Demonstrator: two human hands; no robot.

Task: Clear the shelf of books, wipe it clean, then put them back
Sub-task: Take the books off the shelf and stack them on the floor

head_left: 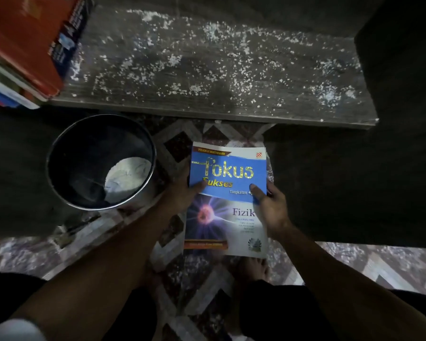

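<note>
I hold a blue and white physics book (228, 205), titled "fokus Sukses Fizik", face up above the patterned floor. My left hand (182, 193) grips its left edge with the thumb on the cover. My right hand (268, 205) grips its right edge, thumb on the cover too. Beyond the book lies the dark wooden shelf board (219, 70), bare in the middle and speckled with white flecks. A stack of books (22, 50) with a red cover on top sits at the shelf's left end.
A round metal bucket (101, 161) with a pale cloth (128, 175) inside stands on the floor left of the book. Dark surfaces flank the floor strip on both sides. My bare foot (252, 269) shows below the book.
</note>
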